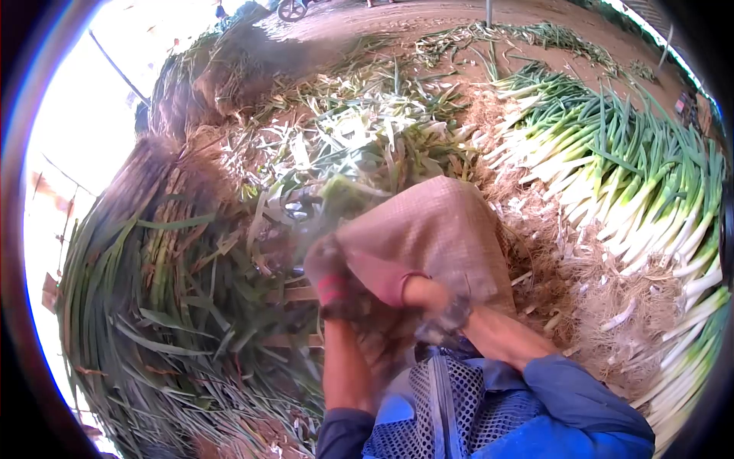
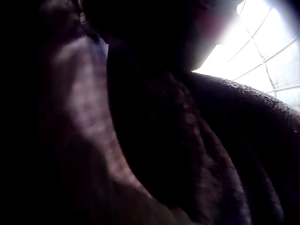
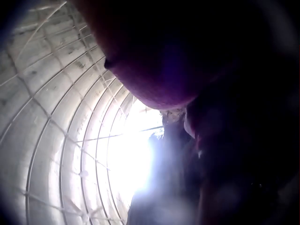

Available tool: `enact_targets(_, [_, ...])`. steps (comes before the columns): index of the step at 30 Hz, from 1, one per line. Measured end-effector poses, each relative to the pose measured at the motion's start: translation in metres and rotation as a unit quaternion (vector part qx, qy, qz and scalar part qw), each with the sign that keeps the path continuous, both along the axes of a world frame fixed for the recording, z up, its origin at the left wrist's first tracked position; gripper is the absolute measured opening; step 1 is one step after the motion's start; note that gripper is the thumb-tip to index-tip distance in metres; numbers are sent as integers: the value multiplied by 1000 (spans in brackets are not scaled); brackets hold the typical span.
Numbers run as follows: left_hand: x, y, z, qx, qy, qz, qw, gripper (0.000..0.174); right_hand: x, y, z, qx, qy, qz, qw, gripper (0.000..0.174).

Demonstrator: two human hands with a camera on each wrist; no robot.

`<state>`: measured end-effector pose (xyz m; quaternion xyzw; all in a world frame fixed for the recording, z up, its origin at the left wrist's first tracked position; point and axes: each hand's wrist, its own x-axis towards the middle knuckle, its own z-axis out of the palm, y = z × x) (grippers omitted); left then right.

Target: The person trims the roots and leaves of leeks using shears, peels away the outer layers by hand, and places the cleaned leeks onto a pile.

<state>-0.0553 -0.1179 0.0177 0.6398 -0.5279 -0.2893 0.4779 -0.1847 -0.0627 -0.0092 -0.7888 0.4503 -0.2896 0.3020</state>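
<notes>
In the head view, both gloved hands meet over a tan-pink woven cloth point(image 1: 440, 229). My left hand point(image 1: 329, 275), in a dark glove with red stripes, is blurred; my right hand point(image 1: 380, 277), in a reddish glove, reaches in from the right against it. Just beyond them is a blurred green-and-white stalk point(image 1: 345, 193); whether either hand grips it cannot be made out. Finger positions are hidden. The left wrist view is mostly dark, with pale checked fabric point(image 2: 93, 103). Part of a purplish glove, my right hand point(image 3: 157, 86), shows in the right wrist view.
Long green leafy stalks point(image 1: 153, 306) are heaped at left. Trimmed leaves point(image 1: 359, 126) litter the ground ahead. Green onions with white stems point(image 1: 612, 161) lie in a row at right, beside loose roots point(image 1: 566, 283). A wheel point(image 1: 292, 9) stands far back.
</notes>
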Motion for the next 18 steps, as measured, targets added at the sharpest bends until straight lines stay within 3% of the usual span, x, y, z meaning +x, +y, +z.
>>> enact_targets(1, [11, -20, -30, -22, -79, 23, 996, 39, -10, 17, 24, 18, 84, 29, 996, 35])
enact_targets(2, [30, -45, -59, -20, -80, 28, 996, 39, -18, 35, 54, 35, 180, 69, 981, 35])
enact_targets(3, [55, -71, -84, -78, -195, 45, 977, 38, -25, 50, 87, 49, 250, 115, 960, 34])
enact_targets(4, [72, -86, -94, -134, -308, 63, 940, 37, -31, 62, 113, 46, 253, 140, 956, 33])
enact_targets(5, [82, -81, -72, -130, -311, 69, 939, 37, -39, 77, 126, 25, 68, 97, 993, 35])
enact_targets(6, [89, -69, -27, -54, -106, 138, 983, 35, -48, 88, 133, 4, -120, 51, 991, 39])
enact_targets(7, [95, -64, 0, 20, 106, 201, 974, 33, -58, 86, 137, 6, -121, 60, 991, 39])
enact_targets(8, [109, -71, -7, 21, 102, 212, 972, 33, -66, 83, 140, 60, -137, 25, 988, 47])
enact_targets(9, [127, -79, -21, -14, 146, 128, 981, 31, -69, 76, 140, 113, -151, -7, 982, 56])
enact_targets(10, [143, -86, -31, -53, 188, 42, 980, 29, -66, 65, 135, 114, -154, 7, 981, 56])
enact_targets(11, [145, -86, -37, -41, 240, -6, 970, 29, -63, 52, 127, 18, -91, -56, 994, 64])
enact_targets(12, [120, -61, -5, -35, 185, -17, 982, 29, -60, 42, 123, -78, -28, -121, 989, 72])
enact_targets(13, [82, -28, 41, -27, 132, -29, 990, 29, -58, 32, 125, -91, 7, -132, 987, 84])
enact_targets(14, [60, -9, 62, 8, 198, -81, 977, 29, -52, 25, 120, -93, 7, -124, 988, 84])
enact_targets(15, [50, -4, 47, -8, 186, -88, 979, 31, -46, 19, 112, -97, 12, -118, 988, 85])
enact_targets(16, [28, 19, 80, 31, 241, -145, 959, 34, -41, 15, 107, -100, 17, -114, 988, 85])
enact_targets(18, [14, 37, 101, 138, 241, -213, 937, 41, -43, 12, 108, -68, -20, -75, 995, 76])
